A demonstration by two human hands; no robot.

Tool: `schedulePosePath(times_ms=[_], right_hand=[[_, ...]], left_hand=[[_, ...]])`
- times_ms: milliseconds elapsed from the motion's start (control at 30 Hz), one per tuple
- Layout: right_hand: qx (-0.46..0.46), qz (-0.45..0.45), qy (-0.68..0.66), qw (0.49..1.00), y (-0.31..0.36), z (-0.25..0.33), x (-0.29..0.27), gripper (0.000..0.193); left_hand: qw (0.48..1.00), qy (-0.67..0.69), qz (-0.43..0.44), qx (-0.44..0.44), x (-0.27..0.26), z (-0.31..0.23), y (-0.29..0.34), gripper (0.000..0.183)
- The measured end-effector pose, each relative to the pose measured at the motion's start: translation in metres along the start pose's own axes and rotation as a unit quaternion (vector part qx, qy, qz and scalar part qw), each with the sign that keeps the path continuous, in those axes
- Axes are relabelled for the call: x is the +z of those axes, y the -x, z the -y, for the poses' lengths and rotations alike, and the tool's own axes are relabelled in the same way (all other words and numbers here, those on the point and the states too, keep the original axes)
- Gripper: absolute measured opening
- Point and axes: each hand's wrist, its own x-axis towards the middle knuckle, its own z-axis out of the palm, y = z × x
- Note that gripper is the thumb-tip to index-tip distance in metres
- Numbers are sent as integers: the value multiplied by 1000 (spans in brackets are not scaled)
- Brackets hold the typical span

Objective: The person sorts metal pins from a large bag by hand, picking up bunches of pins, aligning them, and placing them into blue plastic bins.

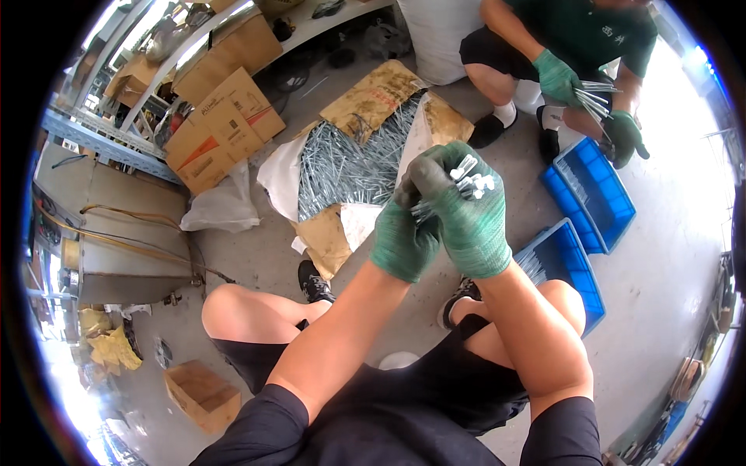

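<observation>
In green work gloves, my left hand [406,239] and my right hand [474,221] are together in front of me. Both are closed around a bundle of thin metal rods [471,180], whose bright ends stick out over the right hand. My fingers partly hide the rods' lengths. Just beyond my hands, a torn-open sack [275,177] lies on the floor with a large heap of similar metal rods [342,167]. To the right of my right forearm, a blue bin [576,268] holds some rods.
A second blue bin [619,203] with rods stands farther right. Behind it a co-worker [598,39] in green gloves crouches, gripping rods [597,99]. Cardboard boxes [225,128] and a plastic bag [224,203] are at left, near a metal cabinet [128,241]. A small open carton [203,394] sits lower left.
</observation>
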Motion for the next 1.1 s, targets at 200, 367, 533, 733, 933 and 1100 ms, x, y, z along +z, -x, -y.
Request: schedulePosePath(times_ms=[200,367,533,733,933,1100], right_hand=[[9,5,-25,1000,-7,-3,-33,37],[50,96,-73,991,-13,7,-52,65],[103,183,-84,974,-1,3,-23,61],[111,120,-43,986,0,-6,-23,29],[140,5,-145,980,5,-17,-9,36],[143,17,-74,987,-7,-23,-9,38]], left_hand=[[997,-9,-60,-54,57,-4,14,44],[878,-443,168,-63,33,-42,30,84],[858,-467,128,-172,53,-74,49,46],[840,-508,123,-146,44,-91,46,40],[860,-486,64,-145,24,-95,48,39],[869,-455,49,-186,14,-103,42,37]])
